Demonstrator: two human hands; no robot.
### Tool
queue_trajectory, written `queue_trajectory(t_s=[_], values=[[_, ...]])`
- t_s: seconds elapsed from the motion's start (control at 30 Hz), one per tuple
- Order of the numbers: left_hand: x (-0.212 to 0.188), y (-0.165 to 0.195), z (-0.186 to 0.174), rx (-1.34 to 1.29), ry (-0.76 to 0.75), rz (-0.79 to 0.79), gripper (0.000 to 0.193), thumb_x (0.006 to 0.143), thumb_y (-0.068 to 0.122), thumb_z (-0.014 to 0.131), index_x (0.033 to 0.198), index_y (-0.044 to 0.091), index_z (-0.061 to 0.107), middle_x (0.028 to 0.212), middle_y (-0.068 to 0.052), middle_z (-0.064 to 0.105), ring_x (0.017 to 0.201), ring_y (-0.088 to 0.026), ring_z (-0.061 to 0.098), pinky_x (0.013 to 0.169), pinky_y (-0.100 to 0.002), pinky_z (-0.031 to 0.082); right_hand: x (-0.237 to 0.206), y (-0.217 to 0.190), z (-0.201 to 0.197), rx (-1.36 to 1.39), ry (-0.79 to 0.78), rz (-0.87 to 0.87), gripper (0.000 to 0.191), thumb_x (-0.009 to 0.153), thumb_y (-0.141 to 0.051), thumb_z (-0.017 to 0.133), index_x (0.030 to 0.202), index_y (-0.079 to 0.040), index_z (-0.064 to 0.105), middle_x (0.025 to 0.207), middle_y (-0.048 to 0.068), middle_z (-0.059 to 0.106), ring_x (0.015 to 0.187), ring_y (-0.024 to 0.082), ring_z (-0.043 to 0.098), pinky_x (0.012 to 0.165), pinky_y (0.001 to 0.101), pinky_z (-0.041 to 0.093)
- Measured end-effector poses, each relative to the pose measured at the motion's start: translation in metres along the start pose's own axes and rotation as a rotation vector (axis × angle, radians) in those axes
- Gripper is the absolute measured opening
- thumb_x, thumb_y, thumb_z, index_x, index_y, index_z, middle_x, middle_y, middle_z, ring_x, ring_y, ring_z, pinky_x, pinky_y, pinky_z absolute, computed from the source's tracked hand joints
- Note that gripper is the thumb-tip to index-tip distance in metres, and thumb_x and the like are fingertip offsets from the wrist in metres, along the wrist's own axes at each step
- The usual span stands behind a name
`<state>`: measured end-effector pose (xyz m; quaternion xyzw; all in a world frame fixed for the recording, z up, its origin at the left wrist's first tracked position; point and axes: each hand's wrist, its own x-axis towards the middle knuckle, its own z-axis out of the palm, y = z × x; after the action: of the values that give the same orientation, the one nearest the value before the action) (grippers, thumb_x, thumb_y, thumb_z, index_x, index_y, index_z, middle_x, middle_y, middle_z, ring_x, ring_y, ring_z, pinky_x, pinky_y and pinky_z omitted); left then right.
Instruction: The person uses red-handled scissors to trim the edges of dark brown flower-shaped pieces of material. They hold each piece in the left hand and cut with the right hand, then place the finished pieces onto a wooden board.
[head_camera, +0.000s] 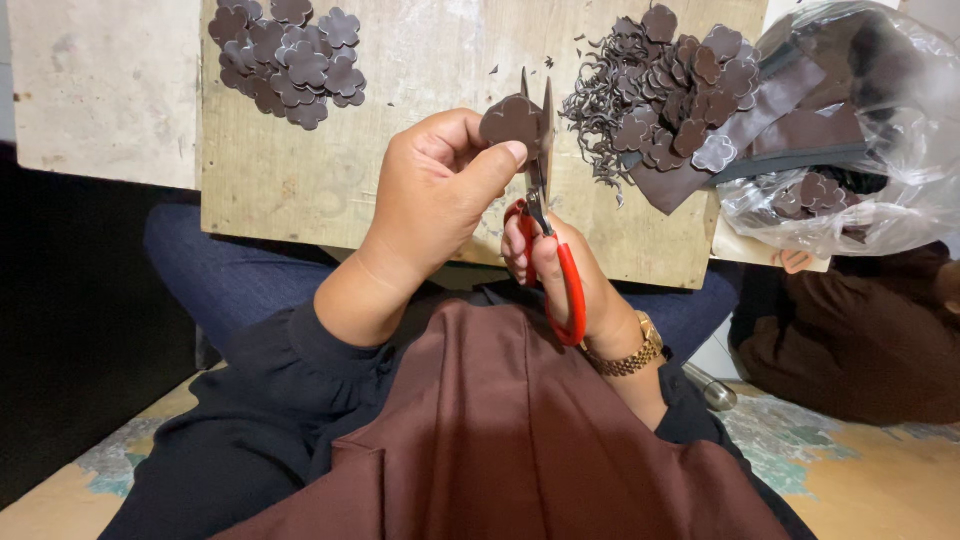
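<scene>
My left hand (440, 195) pinches a dark brown flower-shaped cutout (510, 120) between thumb and fingers, held above a wooden board (290, 180) on my lap. My right hand (575, 285), with a gold wristwatch, grips red-handled scissors (545, 215). Their blades point up and stand slightly apart at the right edge of the cutout. A pile of finished brown flower shapes (290, 60) lies at the board's far left. On the board's right lies a heap of uncut shapes, strips and curly trimmings (660, 100).
A clear plastic bag (850, 140) holding more brown material sits at the right. Another person in brown clothes (860, 330) sits on the floor to the right. A pale wall lies behind the board, and a dark panel (80, 330) stands at the left.
</scene>
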<state>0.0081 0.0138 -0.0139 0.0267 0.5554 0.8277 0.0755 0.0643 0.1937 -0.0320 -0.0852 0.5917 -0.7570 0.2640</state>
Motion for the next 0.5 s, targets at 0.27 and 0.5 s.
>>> queue_trajectory(t_s=[0.27, 0.5], values=[[0.001, 0.001, 0.003, 0.045, -0.004, -0.011, 0.008, 0.099, 0.007, 0.070, 0.094, 0.001, 0.066, 0.087, 0.003, 0.070, 0.076, -0.001, 0.059, 0.067, -0.019, 0.049, -0.001, -0.011, 0.000, -0.079, -0.095, -0.056, 0.076, 0.095, -0.079, 0.050, 0.111, -0.005, 0.049, 0.100, 0.002, 0.047, 0.087, 0.012, 0.046, 0.082, 0.0258, 0.046], [-0.001, 0.002, 0.004, 0.087, 0.019, 0.008, 0.012, 0.100, 0.008, 0.070, 0.091, 0.002, 0.066, 0.083, 0.003, 0.067, 0.073, -0.001, 0.055, 0.064, -0.019, 0.046, 0.003, -0.006, 0.000, -0.098, -0.086, -0.059, 0.080, 0.092, -0.082, 0.052, 0.112, -0.004, 0.050, 0.097, 0.002, 0.047, 0.085, 0.012, 0.045, 0.079, 0.0264, 0.044]])
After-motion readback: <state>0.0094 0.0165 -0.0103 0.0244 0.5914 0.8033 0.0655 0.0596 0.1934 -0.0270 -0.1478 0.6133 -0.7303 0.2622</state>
